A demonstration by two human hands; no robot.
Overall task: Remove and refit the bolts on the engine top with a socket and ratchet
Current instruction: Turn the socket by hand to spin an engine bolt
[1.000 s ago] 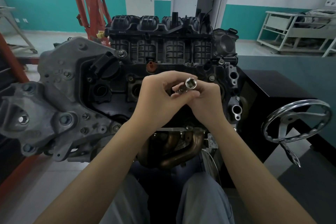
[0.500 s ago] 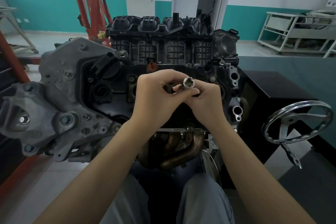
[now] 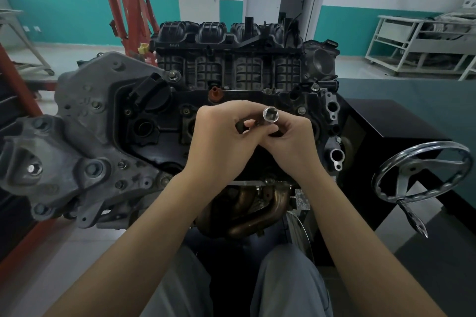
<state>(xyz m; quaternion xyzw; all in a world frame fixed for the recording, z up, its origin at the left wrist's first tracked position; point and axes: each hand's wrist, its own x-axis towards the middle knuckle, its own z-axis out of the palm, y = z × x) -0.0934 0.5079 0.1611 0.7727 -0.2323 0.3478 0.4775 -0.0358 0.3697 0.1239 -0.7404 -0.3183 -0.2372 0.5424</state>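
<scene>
Right hand (image 3: 288, 147) grip curled round socket (image 3: 271, 114) stem; left hand (image 3: 219, 141) grip pinching dark tool end (image 3: 240, 127) beside it. Both hands touching, held above engine top (image 3: 159, 121). Socket long axis tilted up-right, open mouth facing camera, away from cover bolts (image 3: 301, 110) just beyond; must turn downward.

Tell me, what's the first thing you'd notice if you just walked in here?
Probably the two hands in the middle: the left hand and right hand together hold a tool with a shiny silver socket pointing up at the camera. Right behind them sits the big black engine with ribbed tubes on top. At the right edge gleams a chrome handwheel.
</scene>
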